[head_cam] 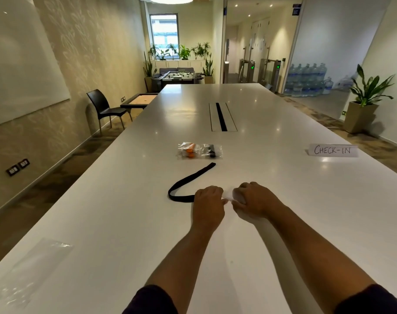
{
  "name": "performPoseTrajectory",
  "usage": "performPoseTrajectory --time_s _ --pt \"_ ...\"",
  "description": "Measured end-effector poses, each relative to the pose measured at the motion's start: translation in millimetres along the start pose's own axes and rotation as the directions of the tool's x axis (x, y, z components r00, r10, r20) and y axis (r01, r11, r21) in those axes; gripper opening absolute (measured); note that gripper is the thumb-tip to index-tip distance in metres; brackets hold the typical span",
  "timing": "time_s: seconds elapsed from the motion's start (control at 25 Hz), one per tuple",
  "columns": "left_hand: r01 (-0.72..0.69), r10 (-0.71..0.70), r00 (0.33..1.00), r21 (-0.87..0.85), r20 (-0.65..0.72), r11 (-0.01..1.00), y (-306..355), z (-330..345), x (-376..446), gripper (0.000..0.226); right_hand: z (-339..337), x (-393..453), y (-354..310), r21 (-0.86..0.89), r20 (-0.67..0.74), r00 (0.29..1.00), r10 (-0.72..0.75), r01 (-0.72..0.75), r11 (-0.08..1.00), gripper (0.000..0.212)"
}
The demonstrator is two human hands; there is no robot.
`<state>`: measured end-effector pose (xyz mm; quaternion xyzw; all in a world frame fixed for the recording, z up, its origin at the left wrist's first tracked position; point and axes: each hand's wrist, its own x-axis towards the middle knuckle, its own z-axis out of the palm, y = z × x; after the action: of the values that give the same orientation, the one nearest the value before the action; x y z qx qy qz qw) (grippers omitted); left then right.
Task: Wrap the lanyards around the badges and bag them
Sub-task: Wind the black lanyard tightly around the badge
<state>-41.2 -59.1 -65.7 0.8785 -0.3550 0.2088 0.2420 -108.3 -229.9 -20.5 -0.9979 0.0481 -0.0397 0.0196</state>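
Two bare hands meet over a long white table [272,177] in an office common room, where badge kits are being packed. Lying along the middle of the table, toward the person's near end, a black lanyard [188,180] curves in an open loop, one end running under the left hand [207,200] and the other trailing toward the far end. It looks a light, limp flat strap that will fold wherever it is led, best taken near the badge and wound under slight tension. Beyond it sit two filled clear bags [199,151], touching side by side (one showing orange, one black). An empty clear bag [32,266], thin and likely slippery, lies by the table's near left edge. A handwritten "CHECK-IN" sign [332,150] stands toward the right edge. Between the hands, a small pale badge [232,196] lies mostly hidden; it seems a stiff card, best held by its edges. Both hands' fingers are curled down on it, apparently pinching its sides.
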Motion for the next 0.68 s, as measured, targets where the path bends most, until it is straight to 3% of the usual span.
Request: performPoseTrajectory --time_s 0.08,0.16,0.24,0.28,0.36,0.4,0.48,0.52,0.68 --pt "-0.03 0.032 0.999 0.089 -0.016 0.996 2 -6 -10 0.017 1 -4 -17 -0.069 -0.058 0.998 0.016 -0.02 0.997 0.041" --pt "-0.034 0.035 0.999 0.041 -0.034 0.999 3 -11 -19 0.021 -1 -4 -31 0.019 -0.134 0.984 0.116 -0.115 0.993 0.038" --pt "0.081 -0.08 0.997 -0.162 0.016 0.983 5 -20 -30 0.034 -5 -5 -45 0.279 -0.196 0.942 0.271 -0.211 0.937 0.036" --pt "0.167 -0.16 0.986 -0.254 0.049 0.953 6 -24 -35 0.04 -7 -6 -52 0.481 -0.193 0.916 0.353 -0.225 0.847 0.035" --pt "0.399 -0.36 0.916 -0.492 0.177 0.773 9 -38 -38 0.044 -10 -6 -65 0.849 -0.097 0.879 0.466 -0.171 0.499 0.028" --pt "0.51 -0.438 0.853 -0.626 0.284 0.59 9 -48 -35 0.042 -12 -7 -72 0.933 -0.031 0.873 0.487 -0.15 0.328 0.024" --pt "0.613 -0.499 0.744 -0.751 0.445 0.244 4 -63 -27 0.034 -12 -9 -83 0.979 0.059 0.88 0.471 -0.144 0.147 0.017" --pt "0.624 -0.519 0.715 -0.762 0.469 0.172 -1 -72 -24 0.027 -12 -10 -88 0.985 0.075 0.891 0.447 -0.136 0.107 0.016" --pt "0.637 -0.559 0.697 -0.745 0.448 0.198 -21 -100 -20 0.008 -14 -15 -103 0.995 0.034 0.934 0.357 -0.064 0.075 0.029"
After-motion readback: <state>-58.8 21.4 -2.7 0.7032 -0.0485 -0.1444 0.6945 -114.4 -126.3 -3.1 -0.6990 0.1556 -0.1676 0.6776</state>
